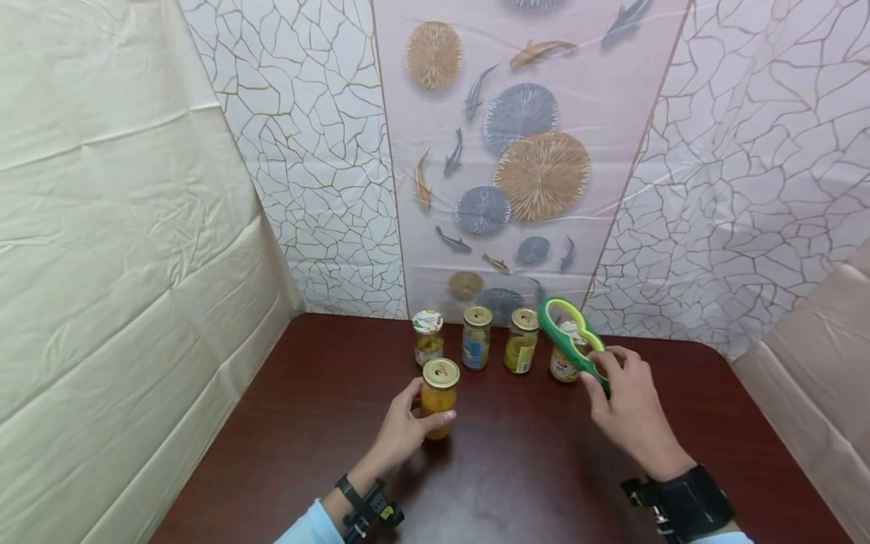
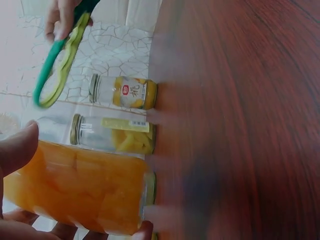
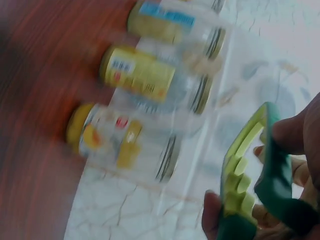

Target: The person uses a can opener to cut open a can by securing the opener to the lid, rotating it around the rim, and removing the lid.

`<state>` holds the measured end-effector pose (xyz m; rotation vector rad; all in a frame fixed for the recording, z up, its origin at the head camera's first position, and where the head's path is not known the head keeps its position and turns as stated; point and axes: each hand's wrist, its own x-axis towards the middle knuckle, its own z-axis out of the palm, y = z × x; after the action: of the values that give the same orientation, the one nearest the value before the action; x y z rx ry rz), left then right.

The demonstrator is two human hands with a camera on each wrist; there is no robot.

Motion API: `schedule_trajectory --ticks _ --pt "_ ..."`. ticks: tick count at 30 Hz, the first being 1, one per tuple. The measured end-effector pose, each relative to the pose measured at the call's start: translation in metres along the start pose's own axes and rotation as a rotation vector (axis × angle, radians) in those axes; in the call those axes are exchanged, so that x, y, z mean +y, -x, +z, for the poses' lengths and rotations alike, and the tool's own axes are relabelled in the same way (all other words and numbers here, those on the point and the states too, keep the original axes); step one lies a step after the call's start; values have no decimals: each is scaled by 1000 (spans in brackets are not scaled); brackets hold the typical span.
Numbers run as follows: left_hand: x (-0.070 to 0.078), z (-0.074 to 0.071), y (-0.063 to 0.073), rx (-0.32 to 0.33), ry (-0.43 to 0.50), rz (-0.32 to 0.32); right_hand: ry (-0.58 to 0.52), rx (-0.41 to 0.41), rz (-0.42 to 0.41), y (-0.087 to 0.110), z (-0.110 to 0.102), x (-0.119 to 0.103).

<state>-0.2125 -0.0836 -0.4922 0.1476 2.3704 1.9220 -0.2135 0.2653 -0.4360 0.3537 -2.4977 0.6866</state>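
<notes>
A glass jar of orange contents [image 1: 439,400] with a gold lid stands upright in the grip of my left hand [image 1: 401,431]. In the left wrist view, the thumb lies on one side of this jar [image 2: 90,187] and the fingers on the other; whether its base touches the table cannot be told. My right hand [image 1: 632,408] holds a green jar opener [image 1: 572,332] with a lighter green toothed inner edge, raised in front of the rightmost jar [image 1: 563,369]. The right wrist view shows the jar opener [image 3: 237,182] between thumb and fingers.
Along the back of the dark red wooden table [image 1: 503,468] are a jar with a patterned white lid [image 1: 428,340], a blue-labelled jar [image 1: 476,344] and a yellow-labelled jar [image 1: 521,347]. A patterned cloth [image 1: 340,189] hangs behind them.
</notes>
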Motion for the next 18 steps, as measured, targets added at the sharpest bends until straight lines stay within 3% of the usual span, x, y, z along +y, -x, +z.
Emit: schedule_trajectory --ticks 6,13,18 --pt "5 13 -6 -24 24 23 -15 -16 -181 -1 10 -40" --pt "13 28 -12 -74 1 69 -55 -114 -300 -1 10 -81" --pt "18 35 -12 -105 1 90 -72 -156 -365 -2 10 -97"
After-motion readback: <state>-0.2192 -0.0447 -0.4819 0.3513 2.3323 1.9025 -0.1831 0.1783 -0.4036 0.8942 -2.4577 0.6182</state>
